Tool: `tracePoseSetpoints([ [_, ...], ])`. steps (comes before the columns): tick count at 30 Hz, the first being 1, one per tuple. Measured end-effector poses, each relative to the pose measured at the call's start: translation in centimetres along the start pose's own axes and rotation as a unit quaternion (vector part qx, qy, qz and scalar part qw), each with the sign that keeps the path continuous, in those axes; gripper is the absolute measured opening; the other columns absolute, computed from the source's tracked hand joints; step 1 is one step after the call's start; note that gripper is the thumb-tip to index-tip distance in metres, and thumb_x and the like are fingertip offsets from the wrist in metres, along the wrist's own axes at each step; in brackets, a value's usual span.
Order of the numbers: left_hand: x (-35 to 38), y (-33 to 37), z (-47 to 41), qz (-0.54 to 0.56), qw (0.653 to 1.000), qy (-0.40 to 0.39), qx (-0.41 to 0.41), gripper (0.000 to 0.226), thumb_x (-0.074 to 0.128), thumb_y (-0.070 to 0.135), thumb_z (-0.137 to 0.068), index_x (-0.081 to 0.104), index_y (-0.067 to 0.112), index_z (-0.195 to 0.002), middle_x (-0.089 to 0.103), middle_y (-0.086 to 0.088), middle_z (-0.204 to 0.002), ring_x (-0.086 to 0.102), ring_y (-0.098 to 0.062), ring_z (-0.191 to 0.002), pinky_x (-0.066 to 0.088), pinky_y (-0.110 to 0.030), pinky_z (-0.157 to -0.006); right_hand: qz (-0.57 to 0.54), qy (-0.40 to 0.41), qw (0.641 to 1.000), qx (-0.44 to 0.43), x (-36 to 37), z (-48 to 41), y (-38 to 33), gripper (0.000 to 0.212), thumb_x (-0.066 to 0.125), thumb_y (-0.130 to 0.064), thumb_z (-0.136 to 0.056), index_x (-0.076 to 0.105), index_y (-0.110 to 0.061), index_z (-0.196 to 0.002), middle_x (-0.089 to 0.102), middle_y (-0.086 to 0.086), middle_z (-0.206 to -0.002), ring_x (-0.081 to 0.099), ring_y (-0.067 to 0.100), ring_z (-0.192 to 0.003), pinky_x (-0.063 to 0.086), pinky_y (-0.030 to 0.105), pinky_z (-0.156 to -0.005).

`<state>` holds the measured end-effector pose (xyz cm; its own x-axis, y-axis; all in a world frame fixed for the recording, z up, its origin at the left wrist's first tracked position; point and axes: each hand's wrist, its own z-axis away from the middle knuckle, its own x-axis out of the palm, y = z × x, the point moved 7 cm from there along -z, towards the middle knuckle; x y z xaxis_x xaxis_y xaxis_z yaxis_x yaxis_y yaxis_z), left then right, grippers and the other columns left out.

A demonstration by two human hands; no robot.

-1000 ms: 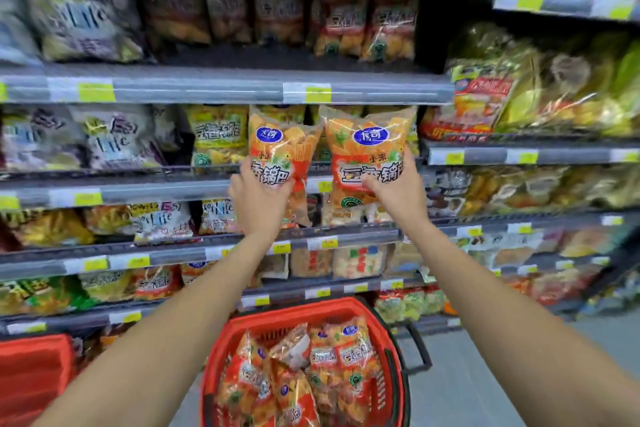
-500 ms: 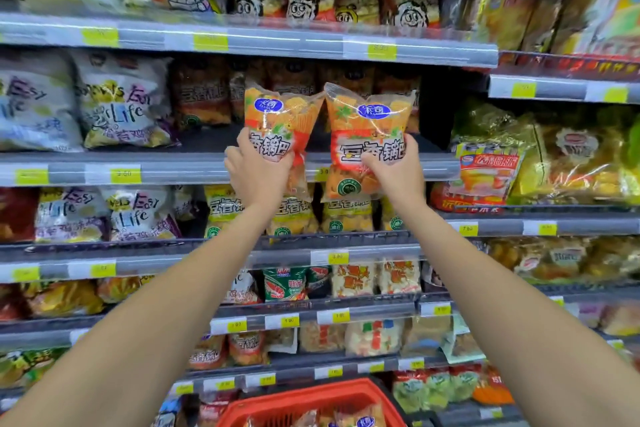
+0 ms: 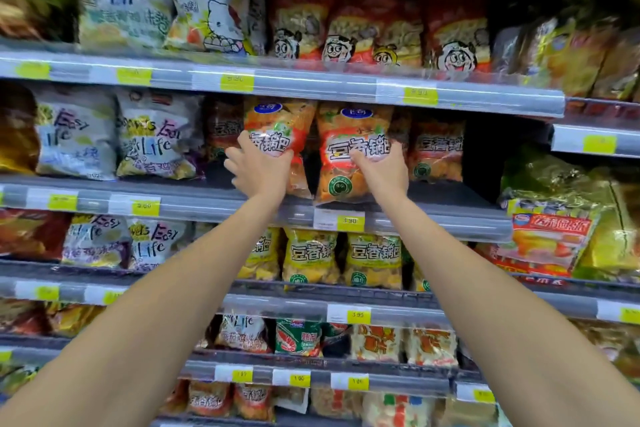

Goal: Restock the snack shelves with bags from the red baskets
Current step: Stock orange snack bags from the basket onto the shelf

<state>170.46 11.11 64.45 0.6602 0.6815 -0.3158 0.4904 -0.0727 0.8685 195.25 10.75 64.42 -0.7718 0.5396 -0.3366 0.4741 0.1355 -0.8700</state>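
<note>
Both arms reach up to the second shelf (image 3: 214, 199) from the top. My left hand (image 3: 259, 172) grips an orange snack bag (image 3: 277, 125) with a blue oval logo, held upright at the shelf's front edge. My right hand (image 3: 379, 172) grips a second orange bag (image 3: 349, 149) of the same kind, standing beside the first, its bottom resting at the shelf lip. Matching orange bags (image 3: 438, 149) stand further back on either side. The red baskets are out of view.
White "Easy Life" bags (image 3: 156, 139) fill the left of the same shelf. Red cartoon-face bags (image 3: 374, 28) sit on the shelf above, yellow bags (image 3: 374, 260) on the shelf below. A dark gap (image 3: 481, 156) lies at the shelf's right end. Price strips edge every shelf.
Both hands have pushed the two orange bags forward and onto the second shelf. The view has tilted upward, and the red basket has dropped out of sight.
</note>
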Motion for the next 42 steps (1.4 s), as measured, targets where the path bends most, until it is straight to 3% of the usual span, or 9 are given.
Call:
tracePoseSetpoints([
  [3,0.7,-0.2,-1.1,0.001,1.0,0.02,-0.018,0.094,0.073,0.048,-0.075,0.021,0.017,-0.147,0.035,-0.011,-0.137,0.032,-0.03,-0.126,0.038,-0.048,-0.094,-0.026,0.002,1.0,0.014,1.5,-1.1,-0.2,0.093,0.069,-0.051,-0.08,0.021,-0.01,-0.149,0.05,0.009,-0.138,0.048,0.028,-0.127,0.042,0.041,-0.102],
  [7,2.1,-0.9,-2.5,0.001,1.0,0.019,-0.005,0.091,0.071,0.045,-0.08,0.021,0.007,-0.147,0.033,-0.014,-0.136,0.03,-0.033,-0.126,0.042,-0.051,-0.095,-0.02,0.009,1.0,0.013,2.8,-2.2,-0.2,0.091,0.072,-0.043,-0.081,0.021,-0.011,-0.149,0.062,-0.001,-0.093,0.062,0.026,-0.104,0.051,0.043,-0.091],
  [11,3.5,-1.9,-2.9,-0.054,0.998,-0.01,0.031,0.074,0.067,0.047,-0.081,0.035,0.006,-0.134,0.032,-0.017,-0.13,0.029,-0.035,-0.122,0.041,-0.05,-0.097,-0.023,-0.019,0.999,0.021,4.5,-2.8,1.3,0.095,0.068,-0.046,-0.084,0.01,-0.014,-0.152,0.068,0.01,-0.102,0.064,0.027,-0.097,0.053,0.041,-0.085],
  [15,3.9,-2.3,-2.8,-0.052,0.994,-0.088,0.03,0.084,0.066,0.048,-0.081,0.024,0.008,-0.142,0.023,-0.02,-0.141,0.02,-0.037,-0.132,0.033,-0.049,-0.104,-0.005,-0.037,0.999,0.005,4.9,-3.0,2.0,0.092,0.062,-0.046,-0.089,0.005,-0.014,-0.153,0.053,-0.01,-0.072,0.056,0.017,-0.083,0.049,0.033,-0.075],
  [21,4.2,-3.1,-2.5,-0.031,0.972,-0.228,0.05,0.101,0.069,0.049,-0.081,0.005,0.013,-0.15,0.019,-0.02,-0.151,0.019,-0.036,-0.14,0.022,-0.045,-0.112,0.014,-0.077,0.997,-0.025,6.1,-2.7,1.9,0.089,0.07,-0.032,-0.085,0.013,-0.019,-0.152,0.056,0.007,-0.131,0.057,0.027,-0.112,0.042,0.026,-0.079],
  [27,3.8,-2.8,-3.2,-0.046,0.98,-0.175,0.082,0.095,0.074,0.039,-0.078,0.013,0.013,-0.146,0.031,-0.02,-0.141,0.029,-0.037,-0.131,0.032,-0.045,-0.105,0.032,-0.059,0.998,-0.009,6.5,-3.5,1.2,0.072,0.068,-0.03,-0.088,0.028,-0.021,-0.147,0.054,0.005,-0.135,0.054,0.031,-0.118,0.044,0.034,-0.09],
  [33,5.4,-3.7,-6.4,-0.065,0.994,-0.089,0.007,0.094,0.074,0.034,-0.08,0.012,0.011,-0.147,0.022,-0.023,-0.148,0.02,-0.04,-0.136,0.033,-0.05,-0.107,0.044,-0.079,0.996,-0.012,7.6,-6.3,0.9,0.069,0.068,-0.021,-0.088,0.031,-0.016,-0.146,0.046,0.005,-0.143,0.044,0.026,-0.131,0.036,0.034,-0.105],
  [39,9.0,-3.3,-9.7,-0.056,0.994,-0.088,-0.042,0.105,0.075,0.037,-0.08,0.002,0.008,-0.15,0.014,-0.023,-0.152,0.017,-0.04,-0.139,0.028,-0.047,-0.108,0.038,-0.054,0.997,-0.05,8.1,-9.5,0.9,0.067,0.07,-0.015,-0.086,0.035,-0.011,-0.143,0.055,0.009,-0.132,0.05,0.026,-0.123,0.038,0.026,-0.093],
  [42,10.7,-2.9,-10.7,-0.045,0.995,-0.079,-0.038,0.109,0.075,0.038,-0.079,0.0,0.003,-0.15,0.017,-0.025,-0.15,0.02,-0.042,-0.138,0.026,-0.047,-0.109,0.032,-0.072,0.994,-0.072,9.2,-10.9,0.7,0.063,0.07,-0.01,-0.085,0.037,-0.01,-0.138,0.061,0.007,-0.114,0.055,0.021,-0.103,0.037,0.017,-0.073],
])
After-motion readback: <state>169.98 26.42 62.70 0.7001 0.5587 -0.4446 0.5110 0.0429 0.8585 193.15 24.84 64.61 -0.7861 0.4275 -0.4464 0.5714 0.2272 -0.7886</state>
